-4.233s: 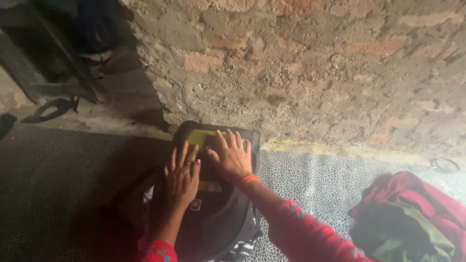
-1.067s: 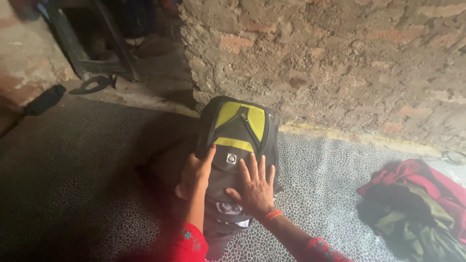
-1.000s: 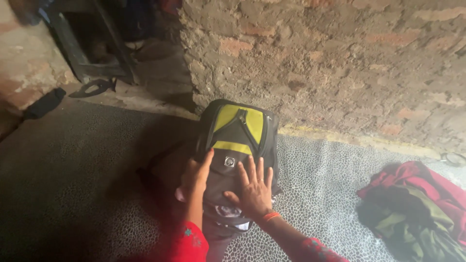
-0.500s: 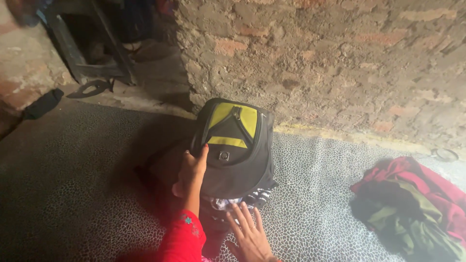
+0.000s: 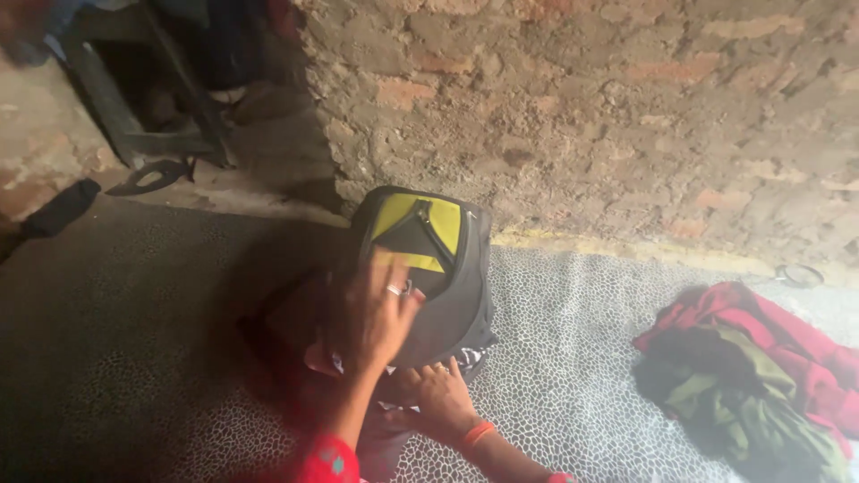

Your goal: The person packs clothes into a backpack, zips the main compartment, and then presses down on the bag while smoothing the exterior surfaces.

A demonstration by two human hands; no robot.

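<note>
1. Fingers of the left hand (image 5: 376,313) spread loosely over the front of the black-and-yellow backpack (image 5: 438,268), gripping nothing.
2. The right hand (image 5: 438,402) clutches the bag's near lower edge.
3. The backpack stands on a patterned mat (image 5: 573,358) against the brick wall (image 5: 582,116).
4. Red and green clothes (image 5: 752,376) lie heaped at right.

A humble home: bare brick wall (image 5: 582,116), patterned floor mat (image 5: 573,358), heaped clothes (image 5: 752,376).

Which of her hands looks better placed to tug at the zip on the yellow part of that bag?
Probably the left hand: it lies on the front of the black and yellow backpack, just below the yellow panel. The right hand is lower, tucked under the bag's bottom edge.
</note>
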